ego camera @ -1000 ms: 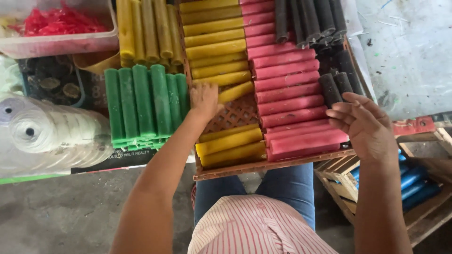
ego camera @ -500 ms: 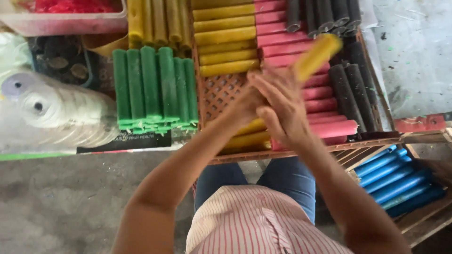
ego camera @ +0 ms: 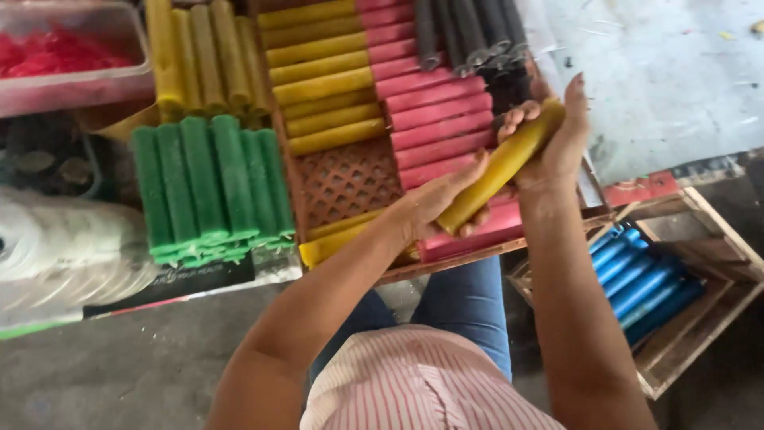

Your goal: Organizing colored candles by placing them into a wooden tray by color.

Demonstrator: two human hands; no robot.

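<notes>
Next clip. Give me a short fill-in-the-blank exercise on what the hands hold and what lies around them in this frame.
1. Both hands, the left hand and the right hand, hold one ____ candle between them.
2. The row of candles right beside the yellow row in the tray is ____.
3. The upright bundle of candles left of the tray is ____.
4. The wooden crate at lower right holds ____ candles.

Missing words: yellow; pink; green; blue

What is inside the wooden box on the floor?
The wooden box holds blue candles lying side by side. Their lower ends show; the right hand's arm hides the box's near-left corner.
</notes>
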